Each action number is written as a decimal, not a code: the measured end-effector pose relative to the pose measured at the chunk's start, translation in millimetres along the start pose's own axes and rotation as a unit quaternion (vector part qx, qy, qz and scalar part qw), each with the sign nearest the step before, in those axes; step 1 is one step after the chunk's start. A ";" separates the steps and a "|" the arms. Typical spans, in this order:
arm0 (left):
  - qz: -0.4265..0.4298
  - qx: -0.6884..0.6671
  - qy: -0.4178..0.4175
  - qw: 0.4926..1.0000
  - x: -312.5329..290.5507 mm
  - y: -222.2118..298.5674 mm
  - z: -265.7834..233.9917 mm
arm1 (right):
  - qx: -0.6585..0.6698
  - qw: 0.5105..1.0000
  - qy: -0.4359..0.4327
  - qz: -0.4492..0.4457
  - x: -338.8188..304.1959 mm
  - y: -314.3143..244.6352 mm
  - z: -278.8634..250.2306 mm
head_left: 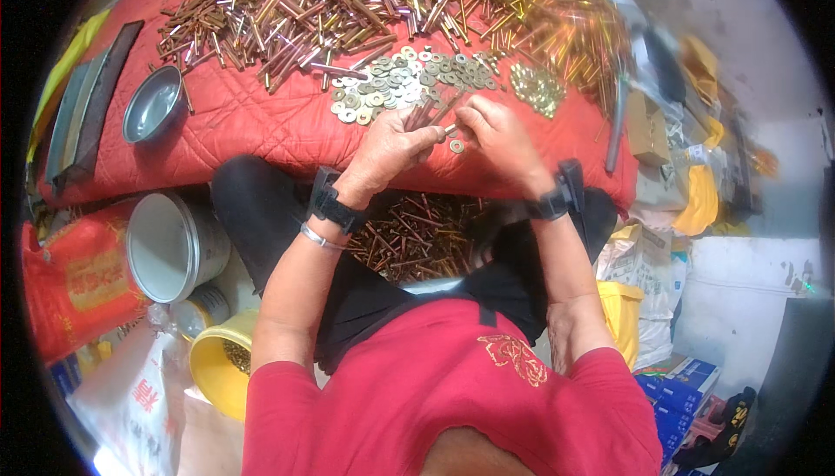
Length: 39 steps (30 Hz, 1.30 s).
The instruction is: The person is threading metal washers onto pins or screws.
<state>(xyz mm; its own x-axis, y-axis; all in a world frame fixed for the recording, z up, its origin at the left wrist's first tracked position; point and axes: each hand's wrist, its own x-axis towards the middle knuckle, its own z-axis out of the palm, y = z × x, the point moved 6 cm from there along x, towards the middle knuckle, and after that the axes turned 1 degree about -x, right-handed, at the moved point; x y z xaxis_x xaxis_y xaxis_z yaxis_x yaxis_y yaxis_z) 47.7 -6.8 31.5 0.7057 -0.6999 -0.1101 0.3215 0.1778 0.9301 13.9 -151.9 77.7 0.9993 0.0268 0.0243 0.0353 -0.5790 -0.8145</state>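
Observation:
My left hand [393,147] is closed around a few thin, copper-coloured metal rods [424,116], their ends sticking out toward the right. Close beside them, my right hand [497,131] has its thumb and fingers pinched together at the rod ends, slightly smeared by motion. Whatever sits between those fingertips is too small to make out. One loose washer [457,146] lies on the red quilted cloth [252,133] just below the hands. Beyond them spreads a heap of flat round washers [396,85], with a small pile of gold-coloured nuts [537,91] to its right.
A large heap of metal rods [304,11] covers the far side. At left are a metal bowl [155,106], a white bucket [165,246] and a yellow bucket [209,367]. More rods [409,237] lie between my legs. Blue boxes [678,393] stand at lower right.

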 end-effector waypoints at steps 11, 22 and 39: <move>-0.062 -0.093 -0.013 0.994 -3.2 -0.4 -0.4 | 0.081 0.995 0.057 -0.033 -2.0 -4.1 4.7; -0.031 -0.038 0.008 0.999 0.0 -4.5 -0.3 | 0.104 0.993 -0.009 0.059 0.1 19.2 4.4; -0.052 -0.107 -0.018 0.993 -2.8 0.3 0.0 | 0.011 0.998 0.035 0.056 1.8 14.0 -3.0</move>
<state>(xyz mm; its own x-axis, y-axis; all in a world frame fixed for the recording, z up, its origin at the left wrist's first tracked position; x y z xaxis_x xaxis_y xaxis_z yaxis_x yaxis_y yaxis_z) 45.9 -4.8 32.1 0.6402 -0.7453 -0.1864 0.5216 0.2435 0.8177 16.2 -162.4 68.1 0.9952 -0.0936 -0.0281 -0.0758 -0.5573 -0.8269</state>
